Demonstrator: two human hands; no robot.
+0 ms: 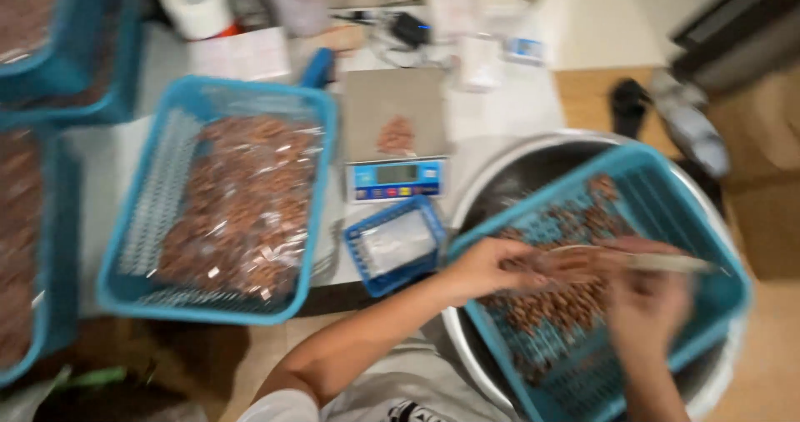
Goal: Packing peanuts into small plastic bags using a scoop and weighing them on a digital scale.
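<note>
Nearest the camera: left forearm running up from bottom centre, left hand (492, 268) inside the right-hand blue basket (708, 222), fingers curled over brown nut-like pieces (554, 305). Can't tell whether it's gripping any; motion blur.

Right hand (646, 305) is over the same basket, closed on a thin pale tool (658, 262), maybe a scoop or a strip. Its long axis runs roughly left-right across the basket, far end pointing right and out over the rim. Too blurred to identify.

Largest to smallest:
- Metal basin (500, 180) under that basket; the basket sits tilted in it.
- Middle blue basket (208, 93) on the table, holding clear bags of brown pieces (242, 201). Long axis runs near-to-far, leaning slightly right.
- Two more blue baskets (62, 72) at the left edge, also with brown contents.
- Scale (396, 126) behind, with a small heap of pieces on its pan.
- Small blue tray (433, 222) just in front of the scale, with something pale and clear in it.

Progress, my read: a fair batch is already bagged in the middle basket, and the left ones look loaded. The basket in hand is thinly covered, mesh showing through, so the loose stock looks well down but not finished. The portion on the scale isn't bagged yet.
</note>
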